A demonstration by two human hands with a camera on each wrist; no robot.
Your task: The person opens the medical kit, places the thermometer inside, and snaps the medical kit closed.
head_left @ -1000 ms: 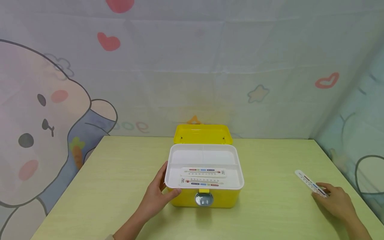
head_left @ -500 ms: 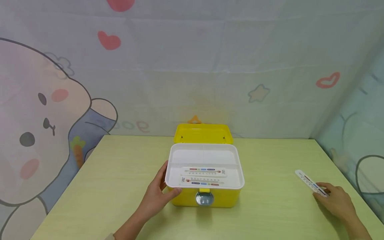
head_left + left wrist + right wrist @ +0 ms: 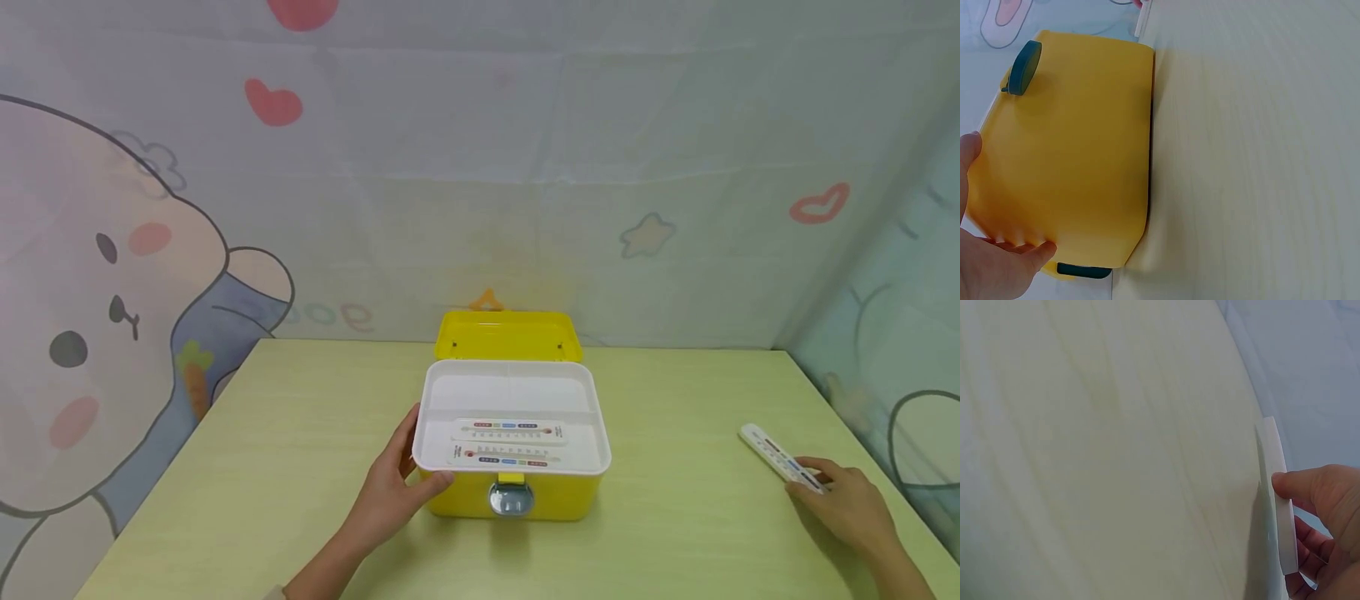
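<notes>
A yellow storage box [image 3: 558,500] with a grey latch [image 3: 511,497] stands open on the table, its lid [image 3: 510,335] tipped back behind it. In its white tray [image 3: 480,387] lie two flat white thermometers, the upper thermometer [image 3: 510,430] and the lower thermometer [image 3: 510,455], with colour-banded scales. My left hand [image 3: 386,487] grips the box's front left corner, thumb at the front and fingers along the side. Far to the right, my right hand [image 3: 851,504] pinches a third thermometer [image 3: 776,455] between thumb and fingers, close over the table. The right wrist view shows this thermometer [image 3: 1285,534] edge-on.
The pale wooden table [image 3: 667,433] extends around the box, with its right edge just beyond my right hand. A printed cloth backdrop [image 3: 450,167] hangs behind the table and along the right side. A dark handle [image 3: 1085,271] shows at the box's end in the left wrist view.
My right hand and its thermometer have shifted very slightly to the right. The left hand and the box have stayed in place.
</notes>
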